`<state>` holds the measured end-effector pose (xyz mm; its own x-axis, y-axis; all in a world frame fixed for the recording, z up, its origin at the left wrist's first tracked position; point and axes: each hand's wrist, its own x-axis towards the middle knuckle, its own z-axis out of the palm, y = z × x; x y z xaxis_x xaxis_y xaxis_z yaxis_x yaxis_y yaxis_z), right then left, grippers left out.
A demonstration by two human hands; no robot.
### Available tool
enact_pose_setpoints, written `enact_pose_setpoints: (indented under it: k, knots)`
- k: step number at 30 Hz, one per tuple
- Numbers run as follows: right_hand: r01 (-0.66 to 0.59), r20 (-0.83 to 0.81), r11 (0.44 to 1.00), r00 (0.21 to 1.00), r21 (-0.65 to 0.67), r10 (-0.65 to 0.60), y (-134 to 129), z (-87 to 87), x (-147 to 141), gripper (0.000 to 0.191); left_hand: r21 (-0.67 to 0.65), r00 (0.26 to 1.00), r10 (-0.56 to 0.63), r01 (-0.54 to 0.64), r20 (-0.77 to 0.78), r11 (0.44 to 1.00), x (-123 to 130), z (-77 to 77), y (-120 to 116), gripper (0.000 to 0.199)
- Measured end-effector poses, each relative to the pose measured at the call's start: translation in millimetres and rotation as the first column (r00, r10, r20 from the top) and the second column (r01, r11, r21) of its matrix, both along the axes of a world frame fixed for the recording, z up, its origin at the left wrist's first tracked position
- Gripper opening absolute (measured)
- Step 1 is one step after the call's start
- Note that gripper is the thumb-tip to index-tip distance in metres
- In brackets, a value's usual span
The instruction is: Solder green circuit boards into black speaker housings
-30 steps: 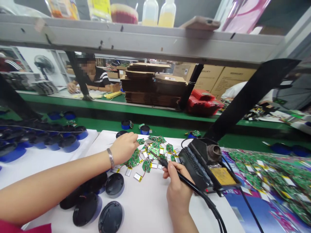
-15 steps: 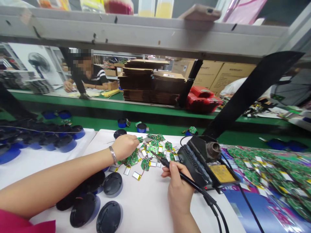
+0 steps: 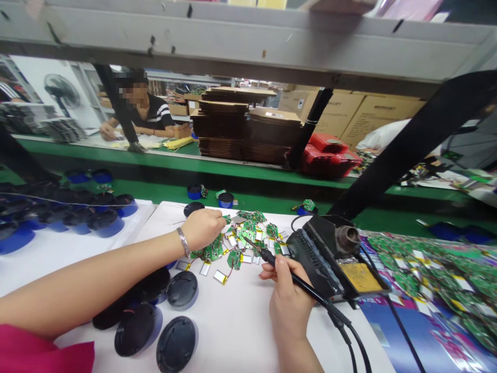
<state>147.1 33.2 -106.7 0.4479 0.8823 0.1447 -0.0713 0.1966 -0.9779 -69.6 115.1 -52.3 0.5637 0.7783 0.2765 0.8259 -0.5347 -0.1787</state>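
My left hand (image 3: 204,229), a bracelet at its wrist, reaches over the far side of a pile of green circuit boards (image 3: 235,259). Its fingers are closed in a pinch, with the edge of a green circuit board (image 3: 227,220) showing at the tips; the rest is hidden. In my right hand (image 3: 289,290) is a black soldering iron (image 3: 267,255), gripped like a pen. Its tip points up and left over the pile, and I cannot tell whether it touches a board. Small silver batteries (image 3: 220,276) with yellow ends lie among the boards.
The soldering station (image 3: 316,259) with its yellow sponge (image 3: 360,277) stands right of the pile. Black round housings (image 3: 176,343) lie near my left forearm, more (image 3: 104,223) at far left. Further boards (image 3: 427,269) cover the right side. A shelf (image 3: 233,39) spans overhead; a person (image 3: 147,111) sits beyond.
The view has tipped down slightly, so the shelf sits higher in the picture. Both hands keep nearly the same place over the pile, and the soldering iron stays in my right hand.
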Motion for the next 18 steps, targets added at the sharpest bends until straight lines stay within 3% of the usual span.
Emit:
enact_pose_setpoints:
  k: [18]
  knots:
    - [-0.010,-0.013,1.000,1.000,0.022,0.010,-0.4,-1.0,-1.2,0.037,0.011,1.000,0.016,-0.016,-0.004,1.000,-0.8,5.1,2.9,0.029]
